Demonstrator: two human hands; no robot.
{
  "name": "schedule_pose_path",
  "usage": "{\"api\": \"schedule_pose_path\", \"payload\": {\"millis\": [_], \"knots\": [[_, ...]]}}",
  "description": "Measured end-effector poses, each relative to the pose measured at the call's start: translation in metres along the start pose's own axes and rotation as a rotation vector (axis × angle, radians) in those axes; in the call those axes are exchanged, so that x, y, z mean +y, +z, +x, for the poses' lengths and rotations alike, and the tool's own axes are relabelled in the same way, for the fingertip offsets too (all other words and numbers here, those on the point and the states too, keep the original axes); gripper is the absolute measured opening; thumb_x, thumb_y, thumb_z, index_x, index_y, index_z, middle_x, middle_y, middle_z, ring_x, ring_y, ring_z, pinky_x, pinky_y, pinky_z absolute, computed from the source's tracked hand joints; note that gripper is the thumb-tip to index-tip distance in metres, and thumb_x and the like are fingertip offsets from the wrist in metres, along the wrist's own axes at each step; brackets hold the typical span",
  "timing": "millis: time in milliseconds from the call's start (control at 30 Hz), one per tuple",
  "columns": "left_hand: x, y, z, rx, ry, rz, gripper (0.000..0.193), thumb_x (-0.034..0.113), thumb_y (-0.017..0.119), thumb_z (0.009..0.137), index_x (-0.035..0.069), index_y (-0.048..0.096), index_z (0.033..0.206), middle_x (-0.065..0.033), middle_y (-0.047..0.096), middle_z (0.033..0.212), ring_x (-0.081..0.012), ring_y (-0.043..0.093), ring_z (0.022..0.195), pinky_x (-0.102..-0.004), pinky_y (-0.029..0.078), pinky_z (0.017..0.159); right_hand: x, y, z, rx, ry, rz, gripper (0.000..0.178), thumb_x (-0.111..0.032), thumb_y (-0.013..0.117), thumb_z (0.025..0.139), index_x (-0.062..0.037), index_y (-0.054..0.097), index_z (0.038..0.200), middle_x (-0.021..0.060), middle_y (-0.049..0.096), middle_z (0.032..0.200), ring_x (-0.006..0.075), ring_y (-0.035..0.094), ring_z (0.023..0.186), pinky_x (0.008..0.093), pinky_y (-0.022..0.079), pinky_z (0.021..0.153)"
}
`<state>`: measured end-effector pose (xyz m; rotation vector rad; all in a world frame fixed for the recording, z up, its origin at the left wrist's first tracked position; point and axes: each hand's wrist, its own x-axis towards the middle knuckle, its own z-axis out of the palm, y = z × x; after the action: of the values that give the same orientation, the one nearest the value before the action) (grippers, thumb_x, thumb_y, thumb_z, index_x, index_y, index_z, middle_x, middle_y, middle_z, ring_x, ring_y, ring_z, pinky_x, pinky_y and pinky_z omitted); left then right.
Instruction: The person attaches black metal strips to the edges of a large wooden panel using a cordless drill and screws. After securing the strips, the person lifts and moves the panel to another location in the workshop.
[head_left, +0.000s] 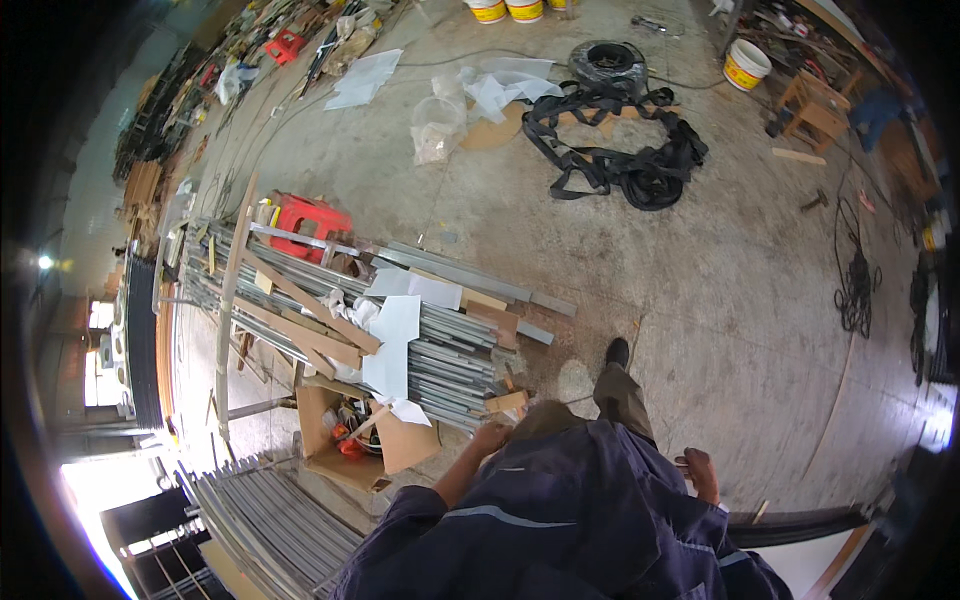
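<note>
My left hand [490,438] hangs beside my jacket, close to the near ends of a bundle of grey metal tubes [450,358]. Its fingers are partly hidden, and I cannot see whether it holds anything. A short wooden block [506,402] lies on the tube ends just ahead of it. On my other side, my right hand [699,470] is low by my hip, fingers loosely bent and a little apart, with nothing visible in them. White sheets [393,345] and wooden strips [305,325] rest across the tubes.
An open cardboard box [408,443] of mixed items stands left of me, near more stacked tubes [275,520]. A red stool [308,222] is beyond the bundle. Tangled black straps [650,185], a white-and-yellow bucket [746,66] and a dark cable [853,280] lie farther out.
</note>
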<state>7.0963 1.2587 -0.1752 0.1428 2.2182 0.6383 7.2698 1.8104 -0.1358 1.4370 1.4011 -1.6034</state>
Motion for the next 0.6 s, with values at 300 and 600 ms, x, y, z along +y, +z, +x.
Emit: {"api": "schedule_pose_path", "payload": {"millis": [300, 600], "knots": [[0.11, -0.151, 0.125, 0.386, -0.349, -0.636, 0.045, 0.045, 0.053, 0.096, 0.004, 0.074, 0.1, -0.0164, 0.073, 0.084, -0.03, 0.072, 0.082, -0.0449, 0.053, 0.076, -0.324, -0.033, 0.156, -0.011, -0.104, -0.219, 0.046, -0.036, 0.056, 0.096, -0.0047, 0.054, 0.13, 0.0153, 0.07, 0.108, 0.0284, 0.071, 0.082, 0.0433, 0.056, 0.068], [0.005, -0.212, 0.312, 0.043, -0.159, -0.137, 0.046, 0.044, 0.052, 0.093, 0.004, 0.073, 0.103, -0.0169, 0.073, 0.099, -0.0369, 0.068, 0.097, -0.0462, 0.053, 0.084, -0.667, 0.181, 0.166, -0.106, -0.501, -0.196, 0.053, -0.04, 0.058, 0.097, 0.0016, 0.055, 0.13, 0.0179, 0.068, 0.115, 0.026, 0.07, 0.089, 0.0382, 0.055, 0.08]]}}
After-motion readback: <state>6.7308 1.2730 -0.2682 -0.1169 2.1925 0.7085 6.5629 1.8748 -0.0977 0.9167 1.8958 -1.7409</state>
